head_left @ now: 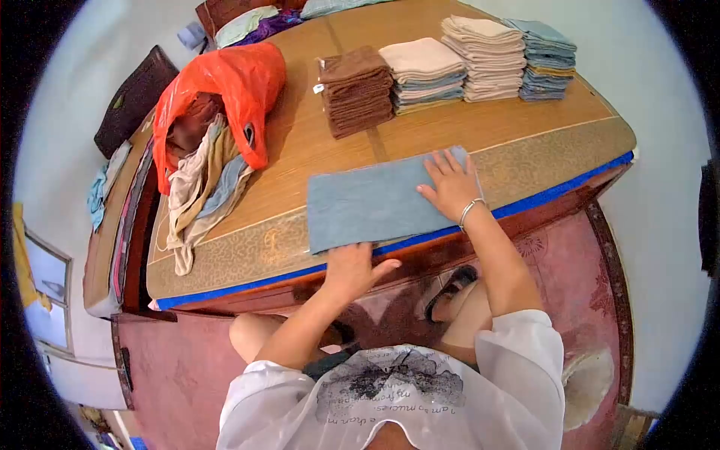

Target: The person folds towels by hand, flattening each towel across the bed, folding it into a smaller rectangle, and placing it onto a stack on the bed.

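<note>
A blue-grey cloth, folded into a long rectangle, lies flat at the near edge of the mat-covered bed. On its right end rests my right hand, palm down with the fingers spread. My left hand is at the cloth's near left edge, thumb stretched out to the right; its fingertips are partly hidden at the edge. Beyond the cloth stand a brown stack, a stack with cream on top of blue, a cream stack and a blue stack of folded cloths.
An open red plastic bag lies at the left, with loose cream, tan and blue cloths spilling from it. The bed's blue-trimmed front edge runs just before my knees. Pillows and a purple cloth are at the far end.
</note>
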{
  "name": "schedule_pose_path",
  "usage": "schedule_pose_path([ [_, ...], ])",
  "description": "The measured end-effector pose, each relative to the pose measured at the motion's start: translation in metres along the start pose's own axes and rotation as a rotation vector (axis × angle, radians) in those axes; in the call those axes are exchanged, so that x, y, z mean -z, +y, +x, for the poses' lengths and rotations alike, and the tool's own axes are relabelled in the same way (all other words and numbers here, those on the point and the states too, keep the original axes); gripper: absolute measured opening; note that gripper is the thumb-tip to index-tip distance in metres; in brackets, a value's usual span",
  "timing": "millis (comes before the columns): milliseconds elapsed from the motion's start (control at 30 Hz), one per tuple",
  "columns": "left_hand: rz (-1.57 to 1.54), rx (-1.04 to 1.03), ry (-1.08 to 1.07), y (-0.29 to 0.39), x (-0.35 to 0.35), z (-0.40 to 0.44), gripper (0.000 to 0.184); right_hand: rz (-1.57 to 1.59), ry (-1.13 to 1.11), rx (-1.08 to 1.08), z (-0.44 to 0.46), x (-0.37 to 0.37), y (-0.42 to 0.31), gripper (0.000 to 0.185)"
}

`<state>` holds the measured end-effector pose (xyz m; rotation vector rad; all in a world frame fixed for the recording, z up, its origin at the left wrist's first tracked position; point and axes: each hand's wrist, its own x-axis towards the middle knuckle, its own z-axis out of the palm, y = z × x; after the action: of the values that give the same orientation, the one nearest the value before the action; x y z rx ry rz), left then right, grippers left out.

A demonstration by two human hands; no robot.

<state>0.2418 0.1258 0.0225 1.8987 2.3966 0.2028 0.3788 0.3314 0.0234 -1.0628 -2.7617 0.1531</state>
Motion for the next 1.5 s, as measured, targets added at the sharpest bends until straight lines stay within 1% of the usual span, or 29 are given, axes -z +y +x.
schedule_pose_path([
  [33,-0.019,-0.010,-0.003,0.001,0.000,0.002,0.076,-0.059,-0.006,-0.037,-0.001,0.002,-0.003,0.061],
  [67,-0.018,-0.003,0.002,-0.003,-0.002,0.004,0.076,-0.060,-0.003,-0.028,-0.001,0.002,-0.005,0.061],
  [133,-0.036,-0.007,0.143,-0.011,-0.013,0.007,0.078,-0.090,0.022,-0.025,-0.002,0.002,-0.005,0.064],
  [167,-0.033,-0.004,0.142,-0.017,-0.015,0.005,0.078,-0.087,0.022,-0.022,-0.001,-0.001,-0.001,0.064],
  [233,-0.008,0.019,0.187,-0.032,-0.013,-0.004,0.078,0.020,0.016,0.011,0.000,-0.008,0.007,0.068],
  [267,-0.024,-0.058,0.202,-0.036,-0.009,-0.009,0.077,0.023,0.018,0.011,0.000,-0.009,0.008,0.068],
  [300,-0.022,-0.057,0.201,-0.036,-0.011,-0.013,0.077,0.014,0.015,0.015,-0.001,-0.008,0.008,0.069],
  [367,0.112,-0.055,0.235,-0.036,-0.015,-0.024,0.075,0.011,0.012,0.023,-0.003,-0.007,0.007,0.070],
  [400,0.117,-0.051,0.235,-0.035,-0.015,-0.029,0.075,0.009,0.009,0.021,-0.003,-0.006,0.006,0.070],
  [467,-0.021,-0.039,0.046,-0.024,0.000,-0.037,0.076,0.006,0.015,0.020,-0.002,-0.006,0.006,0.070],
  [500,0.052,-0.115,0.033,-0.015,0.012,-0.044,0.073,-0.001,0.014,0.024,-0.001,-0.008,0.006,0.070],
  [567,-0.039,-0.355,0.117,-0.010,0.020,-0.060,0.063,-0.006,0.009,0.023,-0.002,-0.008,0.008,0.070],
  [600,-0.039,-0.354,0.113,-0.009,0.028,-0.062,0.063,-0.006,0.007,0.029,-0.002,-0.007,0.009,0.070],
  [667,-0.330,-0.234,-0.055,-0.010,0.045,-0.057,0.050,-0.002,-0.004,0.040,-0.002,-0.008,0.008,0.070],
  [700,-0.329,-0.248,0.094,-0.010,0.047,-0.043,0.042,-0.012,0.004,0.039,-0.002,-0.008,0.008,0.069],
  [767,-0.214,-0.312,0.276,-0.017,0.051,-0.010,0.046,-0.027,0.021,0.046,-0.001,-0.005,0.003,0.069],
  [833,0.003,-0.280,0.323,-0.024,0.036,0.024,0.058,-0.103,0.020,-0.038,-0.004,0.000,-0.005,0.068],
  [867,0.001,-0.278,0.330,-0.032,0.020,0.038,0.058,-0.109,0.024,-0.035,-0.003,0.000,-0.007,0.068],
  [900,0.029,-0.184,0.262,-0.042,0.000,0.051,0.065,-0.123,0.037,-0.011,-0.003,-0.002,-0.009,0.067],
  [933,0.057,-0.090,0.189,-0.041,-0.003,0.056,0.071,-0.135,0.045,0.010,-0.003,-0.005,-0.009,0.066],
  [967,0.053,-0.093,0.185,-0.042,-0.006,0.057,0.071,-0.136,0.041,0.006,-0.002,-0.010,-0.004,0.066],
  [1033,0.055,-0.052,0.149,-0.043,-0.005,0.056,0.079,-0.006,0.076,0.073,-0.002,-0.016,0.005,0.064],
  [1100,0.060,-0.039,0.161,-0.046,-0.004,0.056,0.080,0.005,0.081,0.072,-0.004,-0.016,0.006,0.064],
  [1200,0.119,0.095,0.178,-0.055,-0.002,0.057,0.079,0.027,0.087,0.073,-0.003,-0.017,0.006,0.065],
  [1233,0.122,0.090,0.172,-0.059,-0.001,0.058,0.079,0.031,0.086,0.072,-0.004,-0.018,0.006,0.066],
  [1300,0.087,0.173,0.180,-0.070,0.000,0.058,0.079,0.016,0.071,0.061,-0.005,-0.014,0.004,0.067],
  [1400,0.057,0.172,0.224,-0.090,-0.005,0.058,0.075,-0.008,0.077,0.038,-0.006,-0.011,0.004,0.069],
  [1500,0.034,0.183,0.266,-0.093,-0.006,0.054,0.071,-0.012,0.106,0.015,-0.007,-0.010,0.003,0.068],
])
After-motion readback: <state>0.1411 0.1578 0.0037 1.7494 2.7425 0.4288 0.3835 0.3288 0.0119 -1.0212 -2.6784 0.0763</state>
